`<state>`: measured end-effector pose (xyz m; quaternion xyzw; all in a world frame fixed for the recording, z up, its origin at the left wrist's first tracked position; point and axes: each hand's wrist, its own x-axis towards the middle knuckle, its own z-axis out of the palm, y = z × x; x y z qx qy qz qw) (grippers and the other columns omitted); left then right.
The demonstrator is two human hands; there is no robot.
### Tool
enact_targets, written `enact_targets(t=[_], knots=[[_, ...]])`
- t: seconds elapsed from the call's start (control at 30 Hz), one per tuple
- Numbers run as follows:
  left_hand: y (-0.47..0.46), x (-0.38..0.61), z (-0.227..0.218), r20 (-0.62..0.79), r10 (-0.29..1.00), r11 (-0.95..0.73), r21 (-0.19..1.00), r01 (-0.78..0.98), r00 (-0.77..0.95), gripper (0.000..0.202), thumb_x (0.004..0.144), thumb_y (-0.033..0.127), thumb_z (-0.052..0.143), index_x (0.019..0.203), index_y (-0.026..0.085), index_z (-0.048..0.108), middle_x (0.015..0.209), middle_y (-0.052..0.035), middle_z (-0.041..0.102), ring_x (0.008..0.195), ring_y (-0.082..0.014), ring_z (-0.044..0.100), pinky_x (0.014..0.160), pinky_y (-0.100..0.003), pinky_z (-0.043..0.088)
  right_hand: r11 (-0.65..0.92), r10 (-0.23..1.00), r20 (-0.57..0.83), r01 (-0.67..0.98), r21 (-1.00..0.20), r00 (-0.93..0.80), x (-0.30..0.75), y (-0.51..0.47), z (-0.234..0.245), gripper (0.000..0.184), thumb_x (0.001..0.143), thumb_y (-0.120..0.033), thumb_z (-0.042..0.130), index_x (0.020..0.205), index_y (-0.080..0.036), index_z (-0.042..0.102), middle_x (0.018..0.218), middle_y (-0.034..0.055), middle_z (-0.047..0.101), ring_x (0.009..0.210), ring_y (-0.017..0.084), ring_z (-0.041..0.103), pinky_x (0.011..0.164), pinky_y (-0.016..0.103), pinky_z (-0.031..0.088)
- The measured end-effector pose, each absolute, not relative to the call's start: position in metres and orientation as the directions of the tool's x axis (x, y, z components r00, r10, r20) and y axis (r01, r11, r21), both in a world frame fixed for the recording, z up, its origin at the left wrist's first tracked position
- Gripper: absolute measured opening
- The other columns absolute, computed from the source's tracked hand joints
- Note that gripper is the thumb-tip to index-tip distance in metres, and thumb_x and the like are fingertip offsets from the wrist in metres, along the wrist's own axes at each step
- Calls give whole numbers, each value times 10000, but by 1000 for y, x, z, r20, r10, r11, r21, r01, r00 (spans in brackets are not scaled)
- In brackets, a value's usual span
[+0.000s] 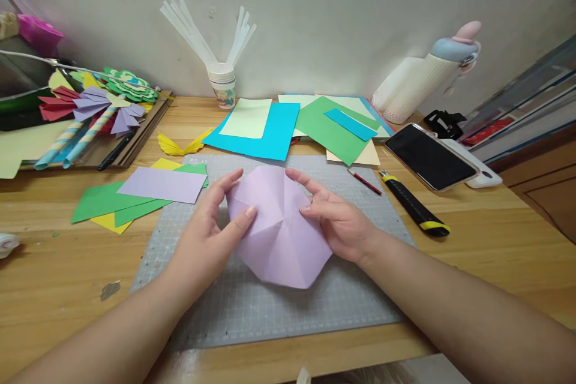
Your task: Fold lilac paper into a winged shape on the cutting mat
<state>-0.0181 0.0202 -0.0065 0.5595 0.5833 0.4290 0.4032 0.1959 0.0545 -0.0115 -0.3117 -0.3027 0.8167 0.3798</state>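
Observation:
A creased sheet of lilac paper, cut to a many-sided shape, is held up over the grey cutting mat. Its fold lines meet near the middle. My left hand grips the left edge, with the thumb on the front face and the fingers at the rim and behind. On the opposite side my right hand pinches the paper between thumb and fingers. Beyond the right hand lie a red pencil on the mat and a black and yellow utility knife.
Coloured paper strips lie on the left, more sheets at the back. Paper cups hold white sticks. A phone and a leaning bottle stand right. Paper flowers sit far left.

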Motion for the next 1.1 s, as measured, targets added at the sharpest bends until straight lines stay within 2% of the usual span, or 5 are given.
enact_targets(t=[0.1,0.2,0.57,0.83,1.1], knots=[[20,-16,-1,-126,991,131,974,185,-36,518,815,502,631,1259,250,541,982,-52,656,918,-245,632,764,-362,509,-522,807,-267,-424,-740,-527,199,57,-11,718,704,-131,725,1352,-310,472,1009,14,714,776,151,668,686,261,512],[21,-13,1,-223,975,222,972,80,1,478,786,482,659,1177,220,576,768,-10,641,655,-182,601,561,-277,460,-514,807,-259,-415,-751,-530,200,59,-11,748,720,-146,734,1383,-316,431,951,6,713,741,143,663,658,250,508],[20,-8,2,-326,944,330,932,-150,52,433,706,214,675,1126,186,575,854,-15,669,725,-153,586,608,-230,414,-307,904,-210,-225,-925,-372,193,53,-17,507,804,-239,670,1284,-325,530,1075,2,561,936,158,571,776,276,466],[23,-9,2,-391,920,373,901,-223,-39,424,618,138,606,1032,214,553,802,30,645,639,-130,567,563,-219,415,-445,814,-295,-211,-870,-500,195,53,-12,711,598,-48,556,1267,-278,481,821,-27,628,611,122,530,521,238,355],[21,-8,0,-373,928,372,918,-139,17,412,684,137,586,1083,236,562,802,38,623,625,-124,549,582,-223,411,-196,868,-134,-83,-977,-477,190,50,-19,581,703,-98,670,1230,-305,541,988,2,619,908,170,589,859,354,442]])
